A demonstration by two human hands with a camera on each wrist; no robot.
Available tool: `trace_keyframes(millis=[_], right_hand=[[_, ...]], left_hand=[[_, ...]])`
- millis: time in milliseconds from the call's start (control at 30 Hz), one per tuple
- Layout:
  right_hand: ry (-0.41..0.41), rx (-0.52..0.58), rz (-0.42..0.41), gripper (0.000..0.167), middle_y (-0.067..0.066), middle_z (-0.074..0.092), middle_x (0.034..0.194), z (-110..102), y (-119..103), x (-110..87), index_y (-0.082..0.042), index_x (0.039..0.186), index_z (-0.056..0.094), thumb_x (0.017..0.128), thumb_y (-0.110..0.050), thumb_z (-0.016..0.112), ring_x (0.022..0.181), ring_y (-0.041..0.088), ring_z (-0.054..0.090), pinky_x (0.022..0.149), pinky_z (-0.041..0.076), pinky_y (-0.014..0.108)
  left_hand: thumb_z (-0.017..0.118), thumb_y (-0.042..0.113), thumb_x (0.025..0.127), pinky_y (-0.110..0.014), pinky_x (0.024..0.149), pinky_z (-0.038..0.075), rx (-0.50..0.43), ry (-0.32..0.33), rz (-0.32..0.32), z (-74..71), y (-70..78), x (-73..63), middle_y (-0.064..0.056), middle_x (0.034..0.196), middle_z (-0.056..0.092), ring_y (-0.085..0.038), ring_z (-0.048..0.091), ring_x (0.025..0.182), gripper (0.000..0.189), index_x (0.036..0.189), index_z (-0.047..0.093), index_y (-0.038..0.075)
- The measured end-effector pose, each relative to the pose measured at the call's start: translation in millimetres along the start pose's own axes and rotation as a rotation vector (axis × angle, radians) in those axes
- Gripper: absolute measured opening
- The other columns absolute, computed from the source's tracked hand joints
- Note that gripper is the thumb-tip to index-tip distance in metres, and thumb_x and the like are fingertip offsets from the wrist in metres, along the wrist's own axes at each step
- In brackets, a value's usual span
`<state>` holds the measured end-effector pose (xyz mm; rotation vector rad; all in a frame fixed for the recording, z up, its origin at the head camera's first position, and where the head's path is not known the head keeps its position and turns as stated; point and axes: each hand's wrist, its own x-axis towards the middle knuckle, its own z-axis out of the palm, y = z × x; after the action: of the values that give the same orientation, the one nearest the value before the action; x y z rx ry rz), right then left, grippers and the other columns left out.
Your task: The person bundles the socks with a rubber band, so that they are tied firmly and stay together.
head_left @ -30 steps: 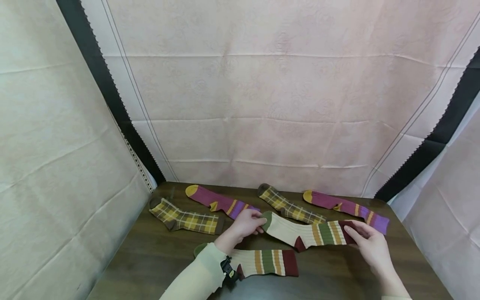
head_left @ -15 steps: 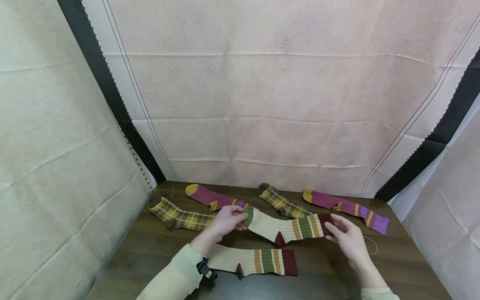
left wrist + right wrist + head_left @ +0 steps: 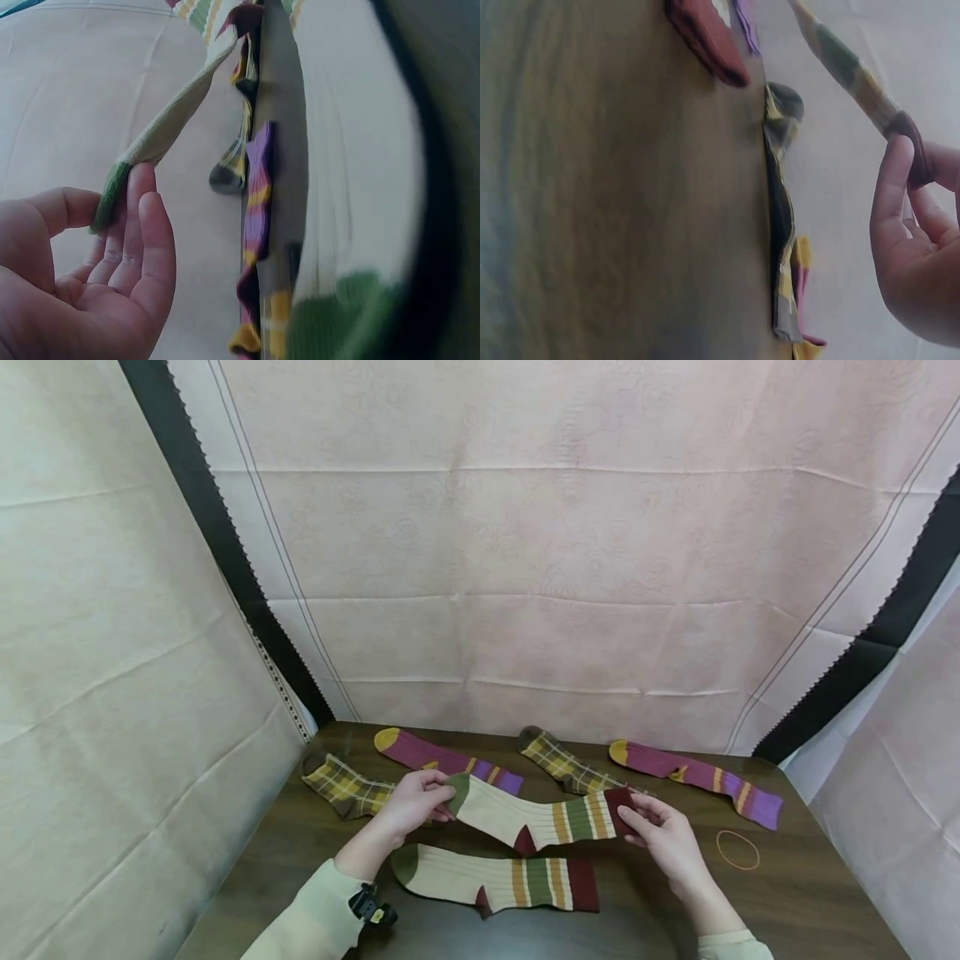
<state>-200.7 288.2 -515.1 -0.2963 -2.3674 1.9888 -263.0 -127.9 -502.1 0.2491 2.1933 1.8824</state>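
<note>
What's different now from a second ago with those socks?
The left hand and right hand have moved to the person's left, carrying the held striped sock along; neither let go. A thin loop, not visible in the earliest picture, now shows fully. The lying striped sock, plaid socks and maroon-and-purple socks stayed put.

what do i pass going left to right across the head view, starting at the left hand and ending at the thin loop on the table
Left hand → cream striped sock held between the hands → right hand → thin loop.
</note>
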Motion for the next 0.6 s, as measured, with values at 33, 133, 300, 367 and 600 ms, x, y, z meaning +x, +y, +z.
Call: trace_keyframes(millis=[33,133,300,367,600], right_hand=[[-0.003,-0.004,0.001,0.056,0.010,0.068,0.119,2,0,-0.4,0.009,0.147,0.054,0.103,-0.018,0.076,0.093,0.007,0.068,0.079,0.063,0.028],[-0.014,-0.002,0.005,0.053,0.006,0.067,0.112,8,2,-2.7,0.008,0.144,0.057,0.102,-0.018,0.077,0.091,0.009,0.067,0.077,0.063,0.029],[-0.043,0.002,0.021,0.049,0.009,0.066,0.112,14,3,-7.9,0.007,0.141,0.058,0.101,-0.014,0.077,0.088,0.012,0.067,0.075,0.063,0.030],[-0.063,-0.004,0.026,0.049,0.010,0.066,0.114,16,4,-9.2,0.008,0.140,0.057,0.101,-0.014,0.077,0.089,0.013,0.068,0.075,0.063,0.031],[-0.152,-0.018,0.040,0.046,0.011,0.065,0.111,23,6,-16.3,0.008,0.136,0.058,0.101,-0.015,0.077,0.093,0.018,0.067,0.075,0.064,0.034]], left_hand=[[0.064,0.012,0.106,-0.049,0.081,0.064,0.000,0.004,-0.004,-3.2,-0.2,-2.2,-0.013,0.094,0.074,-0.028,0.076,0.080,0.029,0.127,0.061,-0.009],[0.064,0.012,0.107,-0.046,0.079,0.064,-0.003,0.007,-0.012,-13.0,-2.7,-8.2,-0.012,0.092,0.074,-0.028,0.076,0.079,0.028,0.125,0.061,-0.009],[0.063,0.013,0.107,-0.038,0.075,0.064,0.012,-0.019,-0.007,-27.1,-11.9,-17.1,-0.014,0.092,0.074,-0.029,0.076,0.080,0.030,0.125,0.059,-0.010],[0.064,0.013,0.106,-0.037,0.075,0.064,0.017,-0.024,-0.015,-31.8,-15.2,-21.0,-0.015,0.093,0.073,-0.029,0.077,0.079,0.033,0.128,0.058,-0.012],[0.066,0.013,0.104,-0.037,0.073,0.064,0.032,-0.038,-0.068,-45.6,-25.3,-34.5,-0.016,0.103,0.072,-0.030,0.077,0.080,0.048,0.140,0.052,-0.016]])
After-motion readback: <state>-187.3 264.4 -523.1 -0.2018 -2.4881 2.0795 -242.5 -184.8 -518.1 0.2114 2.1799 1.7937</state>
